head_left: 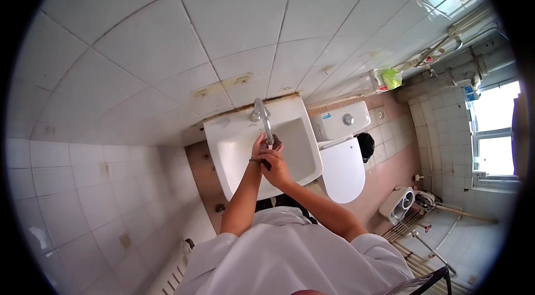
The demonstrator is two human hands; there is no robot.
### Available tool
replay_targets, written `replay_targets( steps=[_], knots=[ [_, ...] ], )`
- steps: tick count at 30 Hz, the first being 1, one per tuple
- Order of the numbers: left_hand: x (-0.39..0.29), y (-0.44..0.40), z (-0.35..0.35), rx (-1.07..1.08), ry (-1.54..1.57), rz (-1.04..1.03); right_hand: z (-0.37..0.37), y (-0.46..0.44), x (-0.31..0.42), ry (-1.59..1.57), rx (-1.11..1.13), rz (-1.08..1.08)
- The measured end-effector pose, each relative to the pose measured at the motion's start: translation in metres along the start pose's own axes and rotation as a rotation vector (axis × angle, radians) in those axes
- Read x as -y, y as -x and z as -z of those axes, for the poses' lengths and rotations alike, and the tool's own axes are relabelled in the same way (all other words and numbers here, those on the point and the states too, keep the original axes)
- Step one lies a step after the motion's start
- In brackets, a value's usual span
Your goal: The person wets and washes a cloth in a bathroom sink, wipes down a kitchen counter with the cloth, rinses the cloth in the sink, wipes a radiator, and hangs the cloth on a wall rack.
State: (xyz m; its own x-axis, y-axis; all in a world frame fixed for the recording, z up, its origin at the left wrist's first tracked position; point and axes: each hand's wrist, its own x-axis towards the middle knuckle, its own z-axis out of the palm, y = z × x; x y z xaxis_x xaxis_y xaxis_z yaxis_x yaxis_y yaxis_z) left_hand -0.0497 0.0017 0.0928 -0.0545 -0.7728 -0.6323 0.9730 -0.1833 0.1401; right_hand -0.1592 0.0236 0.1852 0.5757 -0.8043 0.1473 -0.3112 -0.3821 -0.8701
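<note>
Both hands meet over the white washbasin (301,171), right beneath the curved metal tap (264,116). My left hand (258,145) has its fingers curled beside the spout, and a dark band (254,160) circles that wrist. Across it, close to the left wrist, lies my right hand (273,165) with bent fingers. A small dark, reddish-brown thing (277,143) shows between the hands and the spout; its kind is too small to make out. The fingers partly hide one another, and what the right hand closes on is hidden.
To the right of the basin stands a white toilet with its lid (343,171) down and a cistern (341,120) behind. A black bin (365,146) sits beyond it. Tiled wall (234,10) rises behind the tap. Pipes (457,80) and a window (495,127) are at far right.
</note>
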Motion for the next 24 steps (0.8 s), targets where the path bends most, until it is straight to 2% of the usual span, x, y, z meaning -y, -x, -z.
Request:
replay_targets(
  steps=[3,4,6,8,9,10,12,14,16,17,18,20,22,23,24],
  knots=[
    [0.000,0.012,-0.020,0.005,0.080,0.021,-0.001,-0.001,-0.005,0.027,0.015,0.112],
    [0.001,-0.006,0.007,-0.010,-0.011,0.043,-0.001,-0.004,-0.009,0.088,0.017,0.147],
    [0.012,-0.072,0.085,0.303,0.179,0.202,-0.003,-0.008,-0.017,0.211,0.024,0.218],
    [0.024,-0.053,0.072,0.290,-0.004,0.020,-0.005,-0.014,-0.017,0.373,0.081,0.019],
    [0.034,-0.031,0.047,0.388,0.027,-0.076,-0.006,-0.017,-0.015,0.456,0.118,-0.076],
    [0.046,-0.016,0.023,0.488,0.073,-0.191,-0.006,-0.023,-0.016,0.551,0.008,0.012],
    [0.050,0.012,-0.018,0.330,0.166,-0.244,0.003,-0.037,-0.048,0.342,0.083,-0.201],
    [0.026,0.032,-0.042,-0.161,0.234,-0.045,0.000,-0.057,-0.094,0.129,0.136,-0.435],
    [0.037,-0.003,-0.005,-0.108,0.217,-0.113,-0.011,-0.065,-0.114,-0.090,0.173,-0.695],
    [0.043,-0.024,0.014,-0.078,0.198,-0.141,-0.014,-0.067,-0.111,-0.190,0.103,-0.713],
    [0.045,-0.033,0.026,-0.176,0.088,-0.174,-0.014,-0.066,-0.107,-0.289,0.027,-0.731],
    [0.028,-0.012,0.016,-0.247,-0.074,-0.209,-0.010,-0.064,-0.106,-0.510,-0.051,-0.815],
    [0.016,0.004,-0.004,-0.379,-0.147,-0.292,0.003,-0.057,-0.075,-0.425,-0.016,-0.749],
    [0.017,-0.003,-0.003,-0.307,-0.023,-0.271,0.008,-0.051,-0.059,-0.383,0.005,-0.716],
    [0.019,-0.014,0.005,-0.234,0.100,-0.253,0.011,-0.045,-0.054,-0.173,0.077,-0.677]
  ],
)
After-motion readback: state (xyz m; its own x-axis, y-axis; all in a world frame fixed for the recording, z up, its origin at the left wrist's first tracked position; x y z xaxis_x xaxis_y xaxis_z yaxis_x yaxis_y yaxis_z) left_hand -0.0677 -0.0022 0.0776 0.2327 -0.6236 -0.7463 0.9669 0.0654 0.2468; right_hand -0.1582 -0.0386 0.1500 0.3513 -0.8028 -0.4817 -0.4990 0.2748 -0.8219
